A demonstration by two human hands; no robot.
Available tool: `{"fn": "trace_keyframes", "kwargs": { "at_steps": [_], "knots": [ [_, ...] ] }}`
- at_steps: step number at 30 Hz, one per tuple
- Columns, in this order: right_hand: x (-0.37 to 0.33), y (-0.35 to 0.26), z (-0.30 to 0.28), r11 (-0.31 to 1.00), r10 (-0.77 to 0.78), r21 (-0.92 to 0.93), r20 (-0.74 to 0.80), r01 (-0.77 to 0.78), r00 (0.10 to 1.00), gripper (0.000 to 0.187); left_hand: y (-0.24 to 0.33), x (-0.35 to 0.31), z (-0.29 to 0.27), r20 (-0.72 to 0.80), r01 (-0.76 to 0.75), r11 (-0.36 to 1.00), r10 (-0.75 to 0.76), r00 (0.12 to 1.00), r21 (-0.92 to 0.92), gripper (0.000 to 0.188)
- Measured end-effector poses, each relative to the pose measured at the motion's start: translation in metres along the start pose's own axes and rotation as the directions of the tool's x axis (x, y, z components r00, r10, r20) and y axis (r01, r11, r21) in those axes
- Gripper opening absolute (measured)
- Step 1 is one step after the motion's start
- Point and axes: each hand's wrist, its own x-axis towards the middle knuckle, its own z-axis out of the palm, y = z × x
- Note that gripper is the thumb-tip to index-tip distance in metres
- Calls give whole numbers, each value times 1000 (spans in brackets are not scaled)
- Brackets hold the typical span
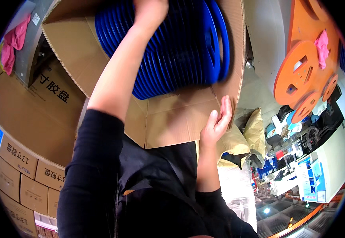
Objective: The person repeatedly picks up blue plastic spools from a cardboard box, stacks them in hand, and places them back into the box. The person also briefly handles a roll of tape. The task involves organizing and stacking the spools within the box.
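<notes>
A row of blue plastic reels [168,67] stands on edge, packed side by side in an uncrated cardboard box [172,123] with its flaps up. My left hand [150,12] reaches over the reels at the upper edge of the picture; its fingers are cut off there, so what they touch is hidden. At the box's right wall, my right hand [218,121] is open, its fingers stretched out and the thumb apart. Nothing shows in that palm. The reel at the right end [223,43] leans slightly apart from the others.
Cardboard cartons [34,190] are stacked at the lower left, below a large brown carton [34,111]. Orange discs with cutouts [295,75] stand at the right, a pink cloth [322,47] on them. Brown paper sacking [253,135] lies right of the box.
</notes>
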Motion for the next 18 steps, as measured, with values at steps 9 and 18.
{"fn": "trace_keyframes", "kwargs": {
  "at_steps": [9,18],
  "knots": [
    [-119,13,-73,887,-81,-305,637,347,767,62,6,11,-176,-125,-288,916,332,935,280,48],
    [-115,72,-25,577,-208,-500,674,645,709,80,-96,93,-197,572,-169,896,-108,813,410,39]
  ]
}}
